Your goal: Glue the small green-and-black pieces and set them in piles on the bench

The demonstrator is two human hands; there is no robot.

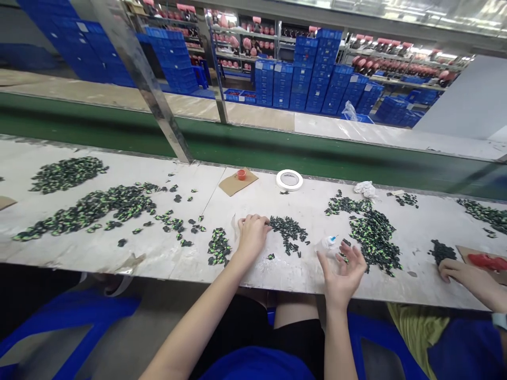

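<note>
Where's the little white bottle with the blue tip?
In the head view, the white bottle is right of centre, just beyond the right hand, between the pile of small dark pieces and the bigger green-and-black pile.

One bottle, one tape roll

- left hand, fingers at a heap of small dark pieces
- right hand, beside a white, blue-tipped bottle
- white tape roll, lying flat
- red container on brown cardboard
- black-and-green pieces, heaped
- blue crates, stacked beyond green belt
</note>
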